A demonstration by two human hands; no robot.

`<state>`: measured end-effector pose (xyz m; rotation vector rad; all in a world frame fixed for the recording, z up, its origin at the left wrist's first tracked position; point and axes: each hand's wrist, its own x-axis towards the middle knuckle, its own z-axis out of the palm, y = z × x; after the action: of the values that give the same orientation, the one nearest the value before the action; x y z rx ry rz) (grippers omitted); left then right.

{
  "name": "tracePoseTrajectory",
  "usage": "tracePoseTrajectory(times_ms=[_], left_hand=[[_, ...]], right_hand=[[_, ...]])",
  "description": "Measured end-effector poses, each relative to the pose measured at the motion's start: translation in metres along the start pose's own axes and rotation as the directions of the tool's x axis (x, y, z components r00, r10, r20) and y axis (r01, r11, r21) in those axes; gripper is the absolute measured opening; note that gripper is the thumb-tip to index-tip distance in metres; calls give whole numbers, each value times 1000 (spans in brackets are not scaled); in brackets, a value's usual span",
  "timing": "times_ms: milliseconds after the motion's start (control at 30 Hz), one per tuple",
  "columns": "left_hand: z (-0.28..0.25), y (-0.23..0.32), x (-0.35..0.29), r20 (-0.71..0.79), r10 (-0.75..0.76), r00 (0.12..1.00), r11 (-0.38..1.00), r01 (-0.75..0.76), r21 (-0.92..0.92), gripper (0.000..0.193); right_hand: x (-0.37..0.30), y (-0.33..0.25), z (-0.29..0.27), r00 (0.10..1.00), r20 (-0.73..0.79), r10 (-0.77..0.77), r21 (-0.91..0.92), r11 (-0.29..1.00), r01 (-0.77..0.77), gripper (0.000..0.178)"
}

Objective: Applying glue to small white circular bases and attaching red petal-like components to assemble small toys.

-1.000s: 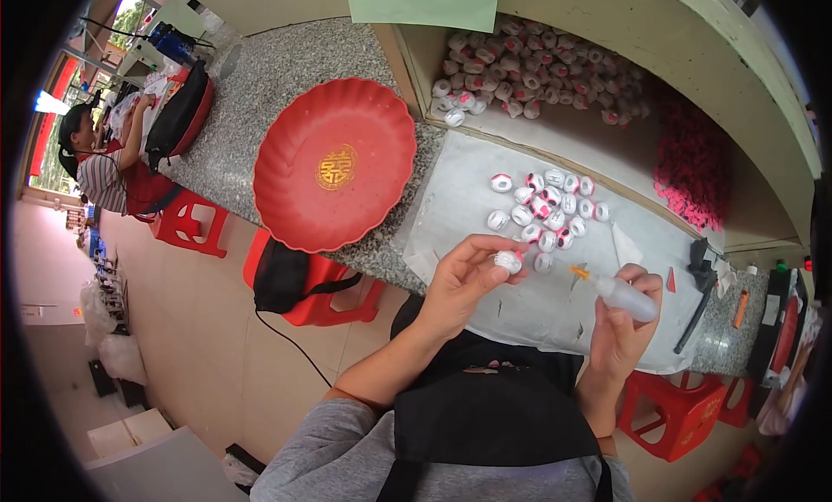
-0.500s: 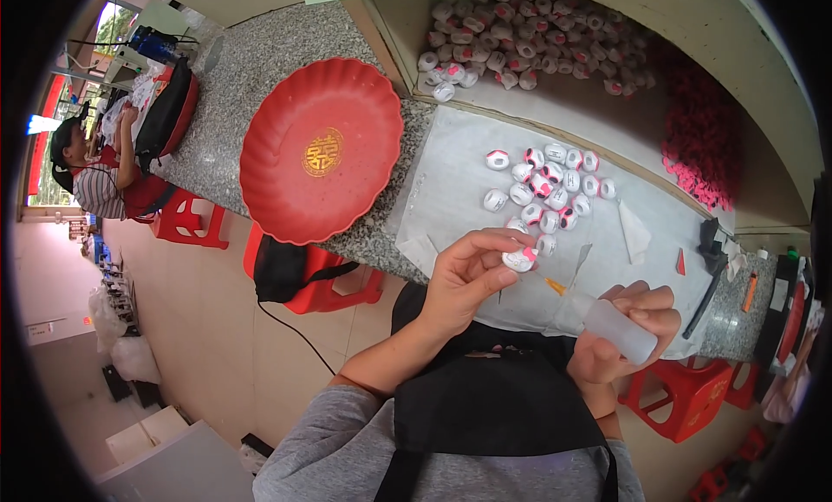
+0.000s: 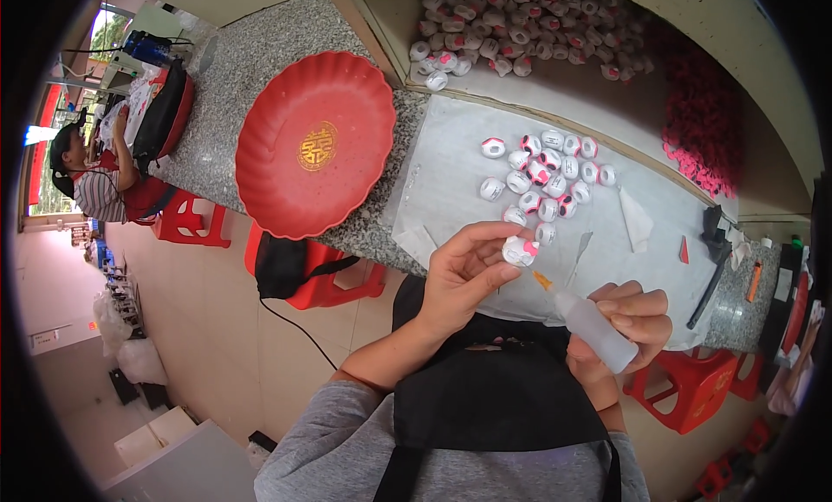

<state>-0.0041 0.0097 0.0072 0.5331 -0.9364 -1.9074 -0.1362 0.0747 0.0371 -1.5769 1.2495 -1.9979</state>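
Between the fingertips and thumb of my left hand (image 3: 468, 272) is a small white rounded piece with a pink patch (image 3: 519, 251). My right hand (image 3: 637, 320) is wrapped round a translucent white squeeze bottle (image 3: 598, 333), tilted so its narrow orange tip (image 3: 542, 280) points up and left. That tip sits very close to the lower right of the white piece; whether they touch I cannot tell. Just beyond my left hand, several similar white pieces with pink and black marks (image 3: 553, 183) lie grouped on a pale sheet (image 3: 442, 168).
A large red scalloped tray (image 3: 347, 190) stands on the speckled counter at the left. A shelf compartment at the back holds a heap of white pieces (image 3: 537, 25) and a pile of pink bits (image 3: 702, 146). Red stools (image 3: 685, 385) stand below. Another person (image 3: 100, 172) works at far left.
The squeeze bottle has moved up and left, bringing its orange tip closer to the white piece. My left hand has stayed nearly in place, with the piece turned slightly.
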Motion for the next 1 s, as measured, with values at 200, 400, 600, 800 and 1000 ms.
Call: tracePoseTrajectory(times_ms=[200,400,600,800,1000], left_hand=[[-1,0,0,0,-5,1000,1000,5,14,34],[-1,0,-1,-1,-3,1000,1000,3,21,34],[-1,1,0,-8,-19,1000,1000,19,5,34],[-1,0,-1,-1,-52,999,999,52,7,34],[0,1,-1,-4,-89,996,995,89,42,34]], right_hand=[[0,0,1,1000,3,5,0,1000,-5,41],[3,-2,0,999,42,-10,10,1000,9,38],[-1,0,4,996,-81,-32,-4,999,32,36],[1,0,1,999,-15,-47,11,999,47,35],[3,0,1,998,23,-52,32,998,51,34]])
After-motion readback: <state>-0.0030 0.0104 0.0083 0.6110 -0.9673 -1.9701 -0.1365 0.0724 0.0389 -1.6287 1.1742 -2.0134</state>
